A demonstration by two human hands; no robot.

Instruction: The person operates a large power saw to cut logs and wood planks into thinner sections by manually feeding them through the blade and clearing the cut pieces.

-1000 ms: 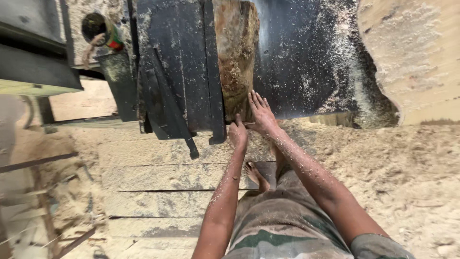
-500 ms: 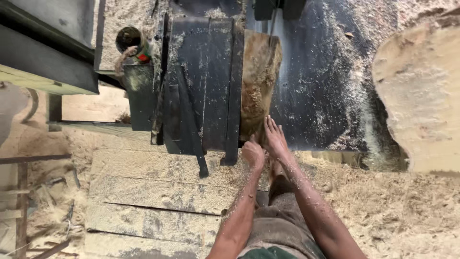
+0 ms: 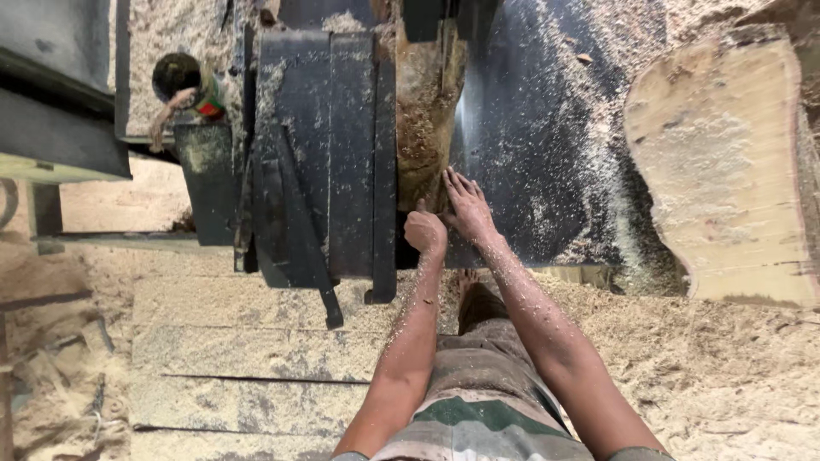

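While the rough brown bark-covered wood slab [image 3: 424, 128] stands on edge on the dark sawdust-strewn steel saw table [image 3: 530, 154], long axis running straight away from the person, both hands sit at its near end, left hand [image 3: 424, 231] clenched against it, right hand [image 3: 465, 205] spread flat on its right face.

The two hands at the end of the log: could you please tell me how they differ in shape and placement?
The left hand is curled into a loose fist, while the right hand lies flat with its fingers spread. The left hand presses the near end of the bark-covered log, whereas the right hand rests along the log's right side, beside the dark saw table. Both hands touch the log and are speckled with sawdust.
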